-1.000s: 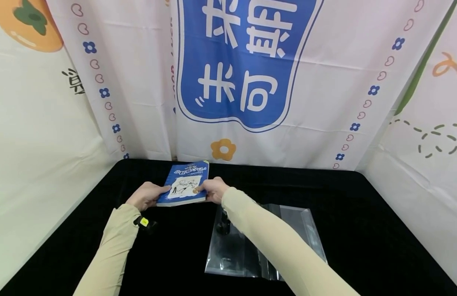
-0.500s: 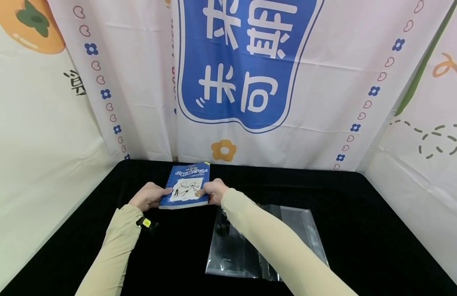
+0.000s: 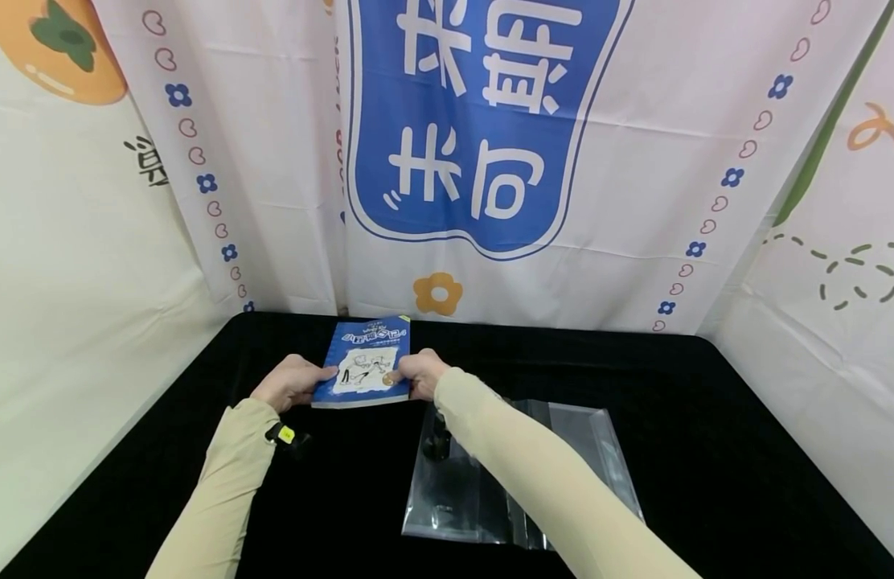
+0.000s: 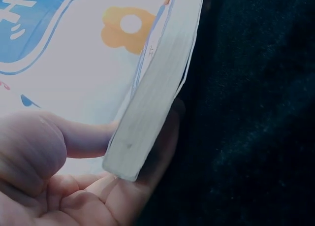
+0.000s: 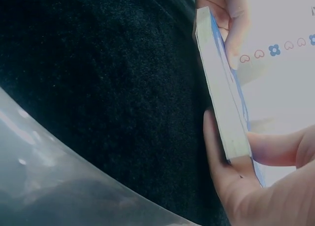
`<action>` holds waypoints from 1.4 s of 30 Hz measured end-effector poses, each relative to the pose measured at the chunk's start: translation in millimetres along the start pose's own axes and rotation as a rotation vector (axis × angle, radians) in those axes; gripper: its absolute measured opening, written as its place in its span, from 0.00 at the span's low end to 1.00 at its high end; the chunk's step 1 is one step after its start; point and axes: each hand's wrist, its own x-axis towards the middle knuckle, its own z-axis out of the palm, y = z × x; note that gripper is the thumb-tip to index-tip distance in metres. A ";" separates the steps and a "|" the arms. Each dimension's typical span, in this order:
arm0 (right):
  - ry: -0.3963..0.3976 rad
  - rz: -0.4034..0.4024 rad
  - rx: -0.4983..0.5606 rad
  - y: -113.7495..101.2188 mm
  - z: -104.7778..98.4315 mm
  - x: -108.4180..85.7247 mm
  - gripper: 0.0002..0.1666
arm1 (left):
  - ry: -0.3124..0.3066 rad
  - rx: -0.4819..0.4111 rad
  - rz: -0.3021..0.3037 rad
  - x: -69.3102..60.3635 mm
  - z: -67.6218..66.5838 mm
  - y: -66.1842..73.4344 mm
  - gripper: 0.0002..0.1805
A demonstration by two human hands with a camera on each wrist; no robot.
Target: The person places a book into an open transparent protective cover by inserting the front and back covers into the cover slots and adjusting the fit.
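A blue paperback book [image 3: 363, 362] with a white drawing panel on its cover is held between both hands over the far left part of the table. The left hand [image 3: 293, 381] grips its left edge, thumb on the cover and fingers beneath. On the opposite edge, the right hand [image 3: 422, 373] pinches it the same way. The book's page block [image 4: 155, 88] faces the left wrist camera, and its pages [image 5: 224, 93] also show in the right wrist view. Below the right forearm lies a clear plastic book cover [image 3: 454, 498], partly hidden by the sleeve.
A black cloth covers the table [image 3: 331, 498]. Printed white fabric [image 3: 288, 161] hangs behind it and along both sides. A dark band with a yellow-green tag [image 3: 286, 435] sits at the left wrist.
Over the last second the book and both hands have shifted very slightly right and toward the person. Since half a second ago almost nothing differs. The plastic cover stays in place.
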 end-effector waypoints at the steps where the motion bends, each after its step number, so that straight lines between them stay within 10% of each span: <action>1: -0.003 0.000 0.000 -0.5 -0.5 -0.3 0.19 | -0.005 -0.002 0.005 -0.6 0.1 0.8 0.17; 42: -0.004 -0.009 0.019 3.0 -24.7 0.2 0.13 | -0.045 0.034 0.099 -6.8 17.0 12.9 0.23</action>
